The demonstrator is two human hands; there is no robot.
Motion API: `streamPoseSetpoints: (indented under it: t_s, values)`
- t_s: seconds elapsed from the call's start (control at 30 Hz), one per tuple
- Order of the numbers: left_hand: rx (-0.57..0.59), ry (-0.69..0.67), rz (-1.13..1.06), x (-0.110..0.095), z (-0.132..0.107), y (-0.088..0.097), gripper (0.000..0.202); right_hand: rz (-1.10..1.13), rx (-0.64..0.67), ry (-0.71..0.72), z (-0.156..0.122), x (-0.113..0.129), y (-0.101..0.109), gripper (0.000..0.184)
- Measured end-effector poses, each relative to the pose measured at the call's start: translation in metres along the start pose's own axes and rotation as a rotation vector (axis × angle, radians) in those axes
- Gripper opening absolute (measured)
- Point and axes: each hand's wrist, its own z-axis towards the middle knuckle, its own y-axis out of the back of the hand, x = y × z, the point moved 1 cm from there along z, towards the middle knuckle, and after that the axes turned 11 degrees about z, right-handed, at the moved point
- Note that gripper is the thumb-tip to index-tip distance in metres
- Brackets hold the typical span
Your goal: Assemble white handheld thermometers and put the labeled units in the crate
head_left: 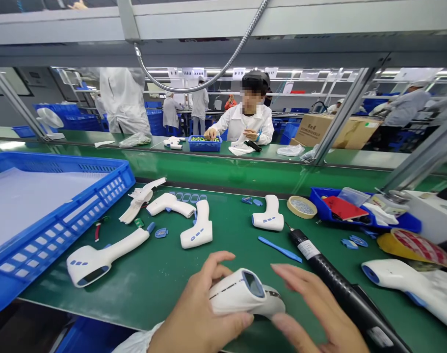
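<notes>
My left hand [204, 304] is closed around the head of a white infrared thermometer [228, 293] near the front of the bench. The thermometer's dark display faces up and to the right, and a seam with dark gaps runs along its body. My right hand [319, 314] is just to the right, fingers spread, the thumb close to the handle; I cannot tell whether it touches. Beyond my hands lie a blue plastic stick [280, 249] and two white thermometer bodies, one in the middle [197, 230] and one farther right [268, 215].
A black electric screwdriver [329, 274] lies right of my hands. At left stand a blue crate [123, 179] and another thermometer [109, 255]. A blue parts tray [319, 196], tape roll [302, 207] and thermometer [403, 279] are at right. A co-worker [245, 122] sits opposite.
</notes>
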Motion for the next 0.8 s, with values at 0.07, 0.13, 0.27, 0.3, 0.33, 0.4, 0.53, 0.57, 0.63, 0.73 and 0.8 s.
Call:
streamPoseSetpoints:
  t_s: [0.07, 0.13, 0.27, 0.3, 0.33, 0.4, 0.53, 0.57, 0.63, 0.73, 0.8]
  values:
    - [0.036, -0.061, 0.034, -0.011, 0.002, -0.002, 0.059, 0.12, 0.096, 0.014, 0.008, 0.013, -0.01, 0.043]
    - [0.028, -0.098, 0.055, -0.016, 0.003, 0.0, 0.051, 0.263, 0.145, -0.048, 0.014, 0.019, -0.017, 0.036]
    - [-0.03, -0.293, 0.128, -0.012, 0.005, 0.007, 0.031, 0.545, 0.062, -0.187, 0.013, 0.016, -0.02, 0.027]
    - [-0.039, -0.362, 0.133, -0.01, 0.005, 0.006, 0.028, 0.601, 0.023, -0.19, 0.012, 0.016, -0.02, 0.026]
    - [-0.054, -0.424, 0.126, -0.008, 0.004, 0.005, 0.028, 0.646, -0.015, -0.183, 0.01, 0.016, -0.02, 0.025]
    - [-0.104, -0.499, 0.107, -0.005, 0.004, -0.001, 0.028, 0.706, -0.099, -0.164, 0.009, 0.019, -0.022, 0.022]
    - [-0.204, -0.532, 0.087, -0.001, 0.004, -0.017, 0.027, 0.732, -0.201, -0.107, 0.01, 0.021, -0.031, 0.02]
    - [-0.227, -0.532, 0.088, 0.0, 0.005, -0.02, 0.026, 0.73, -0.22, -0.091, 0.01, 0.02, -0.032, 0.019]
    - [-0.276, -0.535, 0.091, 0.001, 0.006, -0.024, 0.025, 0.728, -0.233, -0.077, 0.012, 0.016, -0.034, 0.019]
    - [-0.324, -0.514, 0.097, -0.001, 0.011, -0.027, 0.022, 0.732, -0.179, -0.118, 0.015, 0.008, -0.034, 0.018]
    - [-0.326, -0.438, 0.045, -0.002, 0.014, -0.029, 0.022, 0.756, -0.144, -0.162, 0.018, 0.002, -0.033, 0.022]
